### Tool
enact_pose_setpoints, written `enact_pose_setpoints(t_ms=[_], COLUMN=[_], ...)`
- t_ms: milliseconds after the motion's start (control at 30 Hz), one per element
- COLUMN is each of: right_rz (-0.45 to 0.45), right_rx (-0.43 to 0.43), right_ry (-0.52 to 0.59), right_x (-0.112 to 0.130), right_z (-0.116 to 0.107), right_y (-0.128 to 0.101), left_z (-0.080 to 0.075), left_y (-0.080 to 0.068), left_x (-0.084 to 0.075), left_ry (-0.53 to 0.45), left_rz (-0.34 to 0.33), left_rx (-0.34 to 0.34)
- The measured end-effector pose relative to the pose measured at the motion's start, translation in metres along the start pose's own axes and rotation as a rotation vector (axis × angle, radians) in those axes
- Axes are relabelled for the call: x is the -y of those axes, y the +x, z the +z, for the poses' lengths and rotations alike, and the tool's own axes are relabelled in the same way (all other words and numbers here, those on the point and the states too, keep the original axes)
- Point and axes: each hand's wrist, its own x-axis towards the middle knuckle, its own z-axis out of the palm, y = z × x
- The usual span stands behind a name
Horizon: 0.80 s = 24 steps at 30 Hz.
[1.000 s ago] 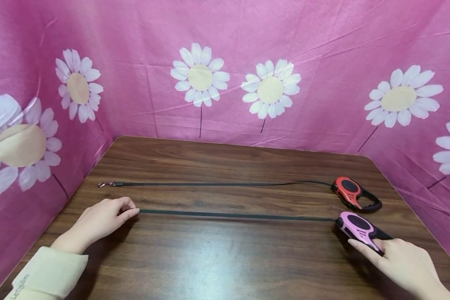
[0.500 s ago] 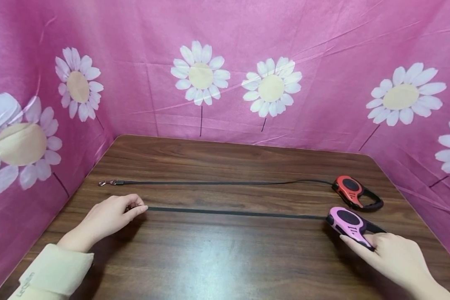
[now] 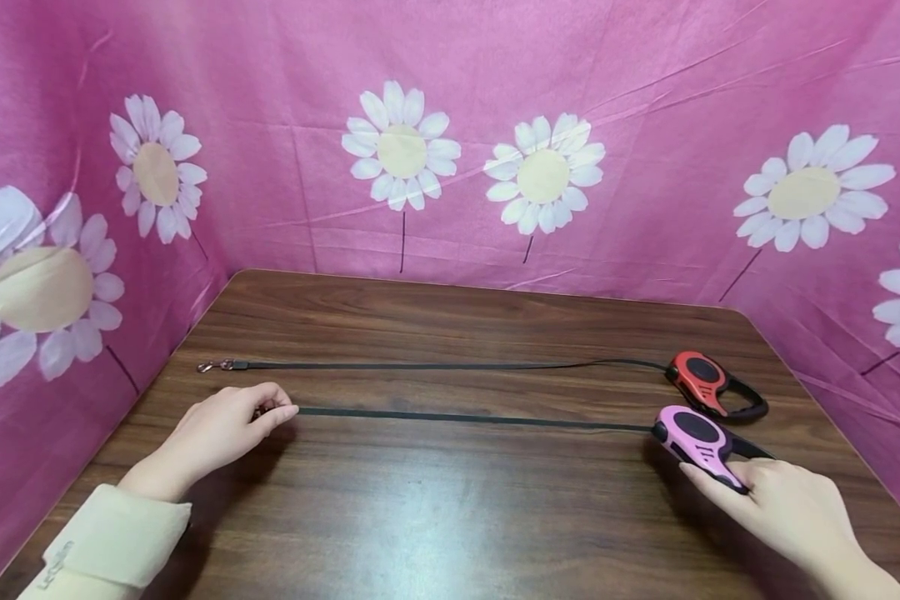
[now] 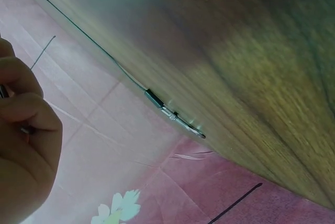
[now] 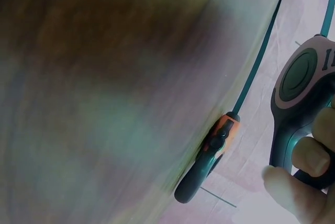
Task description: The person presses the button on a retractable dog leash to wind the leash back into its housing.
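Left hand [image 3: 221,433] near the table's [image 3: 450,517] left edge, fingers curled, pinching the free end of the black strap [image 3: 465,418]; clip itself hidden under the fingers, probably the bit of metal glimpsed between them in the blurred left wrist view. Strap drawn straight across the table, left to right, into the pink leash case [image 3: 696,435] near the right edge. Right hand [image 3: 783,508] towards the front right corner, fingers wrapped round the case's handle, forefinger laid along its near side. Just behind, closer to the right edge's far half, a red leash case [image 3: 712,385], apart from the pink one and untouched. From it, a second black strap [image 3: 435,365] stretched towards the left edge, parallel to the first, ending in a metal clip [image 3: 213,366] lying bare on the wood, just beyond the left hand. Pink daisy-print cloth [image 3: 450,125] hung behind the table's far, left and right edges.
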Motion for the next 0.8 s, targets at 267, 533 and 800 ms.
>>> enact_pose_setpoints(t_ms=[267,533,800], right_rz=[-0.012,-0.019,-0.069], right_rx=[-0.032,-0.027,-0.054], right_ry=[0.009,0.005,-0.002], right_x=[0.0009,0.0048,0.0059], right_z=[-0.0001,0.0033,0.0045], right_y=[0.0012,0.0027,0.0053], left_z=[-0.0016,0.0013,0.0004], left_y=[0.0009,0.0016,0.0018], left_x=[-0.0024,-0.0048,-0.009], left_ry=[-0.008,-0.001,0.0], left_rz=[-0.007,0.021,0.042], left_rx=[-0.045,-0.086,-0.101])
